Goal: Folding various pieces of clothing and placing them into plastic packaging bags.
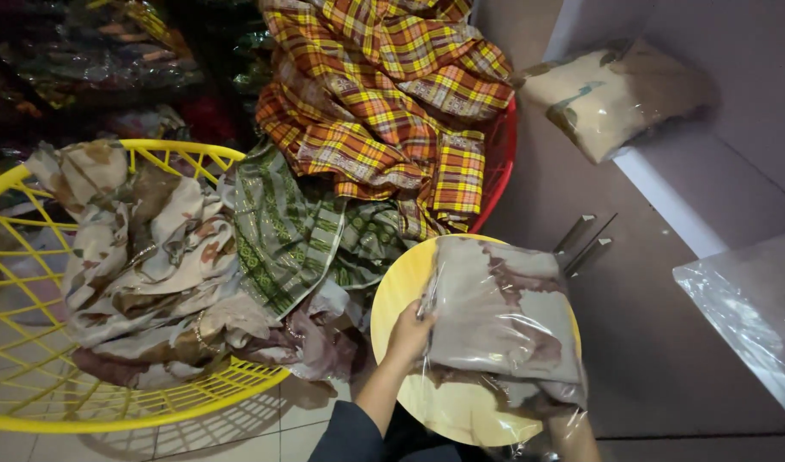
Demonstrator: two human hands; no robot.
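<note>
Left hand (407,335) fingers grip crinkly clear-wrapped grey-brown folded cloth (504,321) on round pale stool (391,295); right hand hidden.

- Left hand (407,335) — bare, no ring or watch visible; fingers short w/ plain nails as far as can be told.
- Left forearm bare from wrist down to approx. the elbow.
- Dark sleeve — navy or charcoal, matte fabric — starts near the elbow at bottom edge.
- Right forearm bare at bottom edge; right hand hidden, can't tell more.
</note>
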